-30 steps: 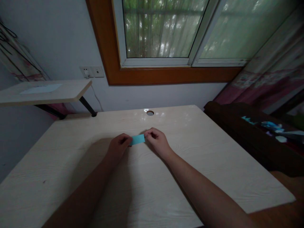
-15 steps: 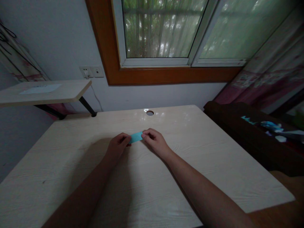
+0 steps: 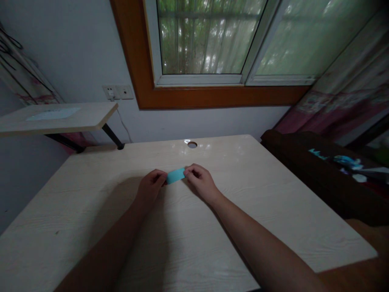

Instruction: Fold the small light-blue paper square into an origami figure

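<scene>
"Place type?"
"Home room, looks like, from where I'm standing: pink-and-white curtain (image 3: 340,95), wood-framed window (image 3: 206,40)."
"More?"
"Wood-grain desk (image 3: 206,243) below window, raised shelf (image 3: 91,115) left, wall sockets (image 3: 124,92)."

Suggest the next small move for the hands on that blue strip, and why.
I'd probably nudge the left hand slightly toward the window, keeping its pinch. The blue strip slants, its right end higher in the view than its left, and the right hand seems to pinch that other end.
</scene>
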`<state>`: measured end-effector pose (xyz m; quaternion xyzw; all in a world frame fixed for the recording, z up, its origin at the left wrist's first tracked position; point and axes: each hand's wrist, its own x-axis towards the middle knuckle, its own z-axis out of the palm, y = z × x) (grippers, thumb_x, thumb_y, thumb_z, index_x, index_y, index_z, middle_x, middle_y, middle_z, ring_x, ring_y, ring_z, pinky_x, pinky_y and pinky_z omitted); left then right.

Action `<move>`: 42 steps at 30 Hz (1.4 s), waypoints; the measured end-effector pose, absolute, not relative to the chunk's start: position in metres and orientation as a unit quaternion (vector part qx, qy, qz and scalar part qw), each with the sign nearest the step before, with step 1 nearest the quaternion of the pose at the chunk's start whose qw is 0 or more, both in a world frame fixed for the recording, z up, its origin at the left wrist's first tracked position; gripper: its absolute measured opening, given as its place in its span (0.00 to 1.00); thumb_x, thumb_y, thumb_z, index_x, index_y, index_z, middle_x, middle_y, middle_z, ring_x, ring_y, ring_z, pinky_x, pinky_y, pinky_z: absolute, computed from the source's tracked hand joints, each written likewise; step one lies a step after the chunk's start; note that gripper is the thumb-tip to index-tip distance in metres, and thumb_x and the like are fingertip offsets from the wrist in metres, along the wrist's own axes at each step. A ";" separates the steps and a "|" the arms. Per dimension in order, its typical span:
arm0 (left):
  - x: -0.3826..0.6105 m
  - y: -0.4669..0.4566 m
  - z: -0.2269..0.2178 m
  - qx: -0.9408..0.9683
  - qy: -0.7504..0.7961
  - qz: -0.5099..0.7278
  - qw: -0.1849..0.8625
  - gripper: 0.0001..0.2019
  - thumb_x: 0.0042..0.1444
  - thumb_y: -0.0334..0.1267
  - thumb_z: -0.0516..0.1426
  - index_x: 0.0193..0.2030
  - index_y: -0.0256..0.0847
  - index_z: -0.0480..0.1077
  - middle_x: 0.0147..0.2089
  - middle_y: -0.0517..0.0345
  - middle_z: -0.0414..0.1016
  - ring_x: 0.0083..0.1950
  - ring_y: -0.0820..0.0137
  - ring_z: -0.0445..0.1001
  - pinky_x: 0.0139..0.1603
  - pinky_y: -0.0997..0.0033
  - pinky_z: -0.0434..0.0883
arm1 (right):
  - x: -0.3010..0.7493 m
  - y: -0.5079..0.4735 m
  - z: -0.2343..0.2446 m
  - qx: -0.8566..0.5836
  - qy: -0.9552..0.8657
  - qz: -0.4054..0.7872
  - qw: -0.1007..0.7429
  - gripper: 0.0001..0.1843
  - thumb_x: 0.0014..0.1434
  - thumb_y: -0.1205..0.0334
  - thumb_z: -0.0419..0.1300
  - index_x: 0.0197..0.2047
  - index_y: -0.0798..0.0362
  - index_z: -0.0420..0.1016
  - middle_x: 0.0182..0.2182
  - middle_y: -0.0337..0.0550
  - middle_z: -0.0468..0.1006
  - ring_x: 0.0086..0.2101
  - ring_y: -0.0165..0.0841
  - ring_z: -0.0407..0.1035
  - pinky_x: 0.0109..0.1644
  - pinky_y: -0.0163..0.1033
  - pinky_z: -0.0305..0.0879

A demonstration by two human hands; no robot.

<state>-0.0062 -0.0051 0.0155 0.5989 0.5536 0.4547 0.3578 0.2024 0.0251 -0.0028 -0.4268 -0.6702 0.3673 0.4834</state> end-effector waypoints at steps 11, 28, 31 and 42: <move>-0.008 -0.006 0.014 0.582 0.551 0.473 0.366 0.12 0.58 0.44 0.55 0.29 0.39 0.71 0.26 0.61 0.72 0.30 0.71 0.69 0.35 0.72 0.66 | 0.201 0.025 0.001 -0.437 -0.602 0.425 0.515 0.08 0.58 0.58 0.59 0.33 0.53 0.74 0.26 0.38 0.72 0.27 0.31 0.65 0.31 0.35 0.60; -0.009 -0.005 0.014 0.574 0.567 0.481 0.343 0.15 0.60 0.47 0.54 0.30 0.39 0.73 0.27 0.59 0.73 0.30 0.70 0.70 0.35 0.72 0.67 | 0.199 0.019 0.009 -0.389 -0.723 0.358 0.444 0.10 0.61 0.55 0.60 0.36 0.51 0.80 0.30 0.41 0.76 0.30 0.31 0.67 0.35 0.36 0.61; -0.008 -0.004 0.012 0.581 0.565 0.474 0.345 0.15 0.59 0.48 0.55 0.31 0.39 0.74 0.27 0.59 0.74 0.30 0.70 0.71 0.35 0.72 0.68 | 0.199 0.019 0.008 -0.390 -0.725 0.355 0.442 0.10 0.61 0.55 0.60 0.36 0.51 0.81 0.30 0.42 0.76 0.31 0.31 0.68 0.35 0.36 0.62; -0.008 -0.002 0.006 0.604 0.538 0.457 0.371 0.12 0.56 0.47 0.59 0.34 0.40 0.76 0.32 0.58 0.78 0.33 0.70 0.74 0.37 0.73 0.69 | 0.201 0.024 0.002 -0.396 -0.700 0.391 0.448 0.13 0.61 0.53 0.60 0.31 0.52 0.78 0.26 0.39 0.72 0.28 0.31 0.67 0.33 0.35 0.62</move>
